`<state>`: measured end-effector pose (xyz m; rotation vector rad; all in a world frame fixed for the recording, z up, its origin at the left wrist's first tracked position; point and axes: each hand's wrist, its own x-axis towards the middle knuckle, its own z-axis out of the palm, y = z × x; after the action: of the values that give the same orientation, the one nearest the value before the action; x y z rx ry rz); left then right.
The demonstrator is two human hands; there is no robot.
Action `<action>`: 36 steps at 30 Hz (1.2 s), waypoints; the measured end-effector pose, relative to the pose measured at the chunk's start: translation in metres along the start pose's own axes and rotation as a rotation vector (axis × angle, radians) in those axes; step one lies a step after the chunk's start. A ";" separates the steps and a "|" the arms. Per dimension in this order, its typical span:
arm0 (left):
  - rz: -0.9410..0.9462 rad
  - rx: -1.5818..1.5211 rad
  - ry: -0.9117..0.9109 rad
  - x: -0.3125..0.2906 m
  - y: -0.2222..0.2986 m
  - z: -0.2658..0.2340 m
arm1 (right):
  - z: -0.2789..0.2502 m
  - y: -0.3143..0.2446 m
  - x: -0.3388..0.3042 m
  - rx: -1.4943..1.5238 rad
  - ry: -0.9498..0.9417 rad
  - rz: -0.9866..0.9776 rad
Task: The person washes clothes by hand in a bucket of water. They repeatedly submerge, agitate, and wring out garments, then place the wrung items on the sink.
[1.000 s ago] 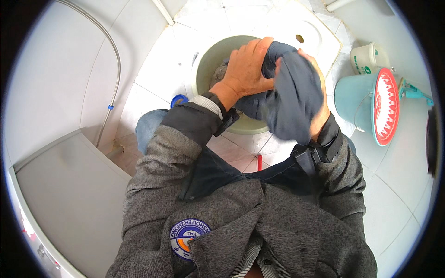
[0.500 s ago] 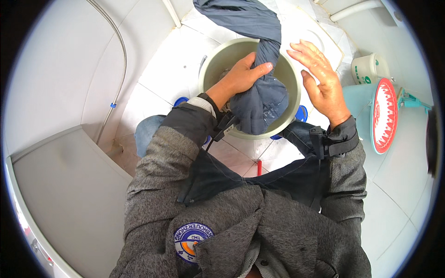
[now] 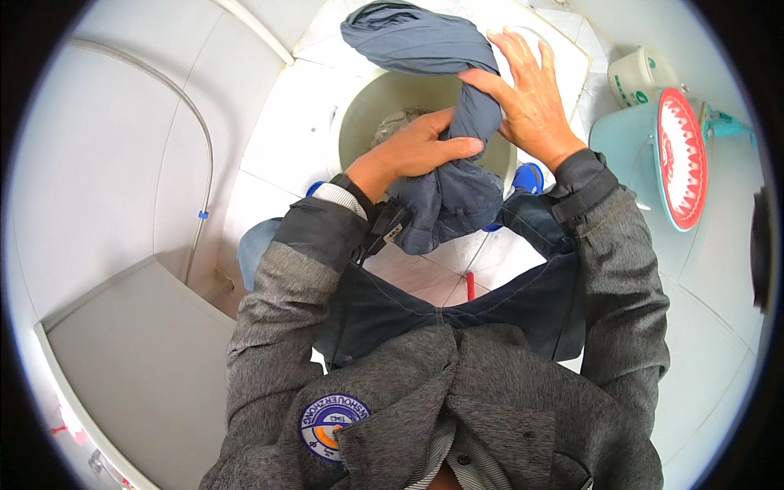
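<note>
A length of wet dark blue-grey cloth (image 3: 420,41), twisted like a rope in its middle, hangs over a pale greenish-grey bucket (image 3: 353,122). Its far end curves away past the bucket, and its near end bunches loosely at the near rim. My left hand (image 3: 412,151) is closed around the twisted part, thumb across the front. Just above it, my right hand (image 3: 527,98) rests its thumb against the cloth's bend, with its other fingers spread and stretched out. Inside the bucket, to the left, some water or suds show; the rest is hidden by cloth and hands.
At the right stand a light blue bucket (image 3: 625,143), a red-and-white round basin (image 3: 680,159) and a white lidded tub (image 3: 641,77). A grey flat-topped cabinet (image 3: 135,343) is at the left, below a metal hose (image 3: 208,163). My blue shoe (image 3: 529,177) is beside the bucket.
My right hand has come leftward from beside the cloth and now touches its bend. The left hand keeps its hold; the cloth's loose near end has shifted toward me over the rim.
</note>
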<state>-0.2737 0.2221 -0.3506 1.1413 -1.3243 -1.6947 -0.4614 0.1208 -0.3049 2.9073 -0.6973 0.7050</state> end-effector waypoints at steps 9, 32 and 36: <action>-0.158 -0.095 0.143 -0.004 -0.016 -0.018 | -0.010 0.018 0.008 0.030 -0.060 -0.013; 0.050 0.739 0.595 -0.016 -0.010 -0.028 | -0.014 0.001 0.017 0.274 -0.495 0.673; 0.126 0.790 0.669 -0.022 -0.014 -0.031 | -0.011 -0.002 0.010 0.685 -0.736 0.783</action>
<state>-0.2373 0.2342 -0.3626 1.7981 -1.5767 -0.5542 -0.4576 0.1202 -0.2904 3.4488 -2.0986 -0.2487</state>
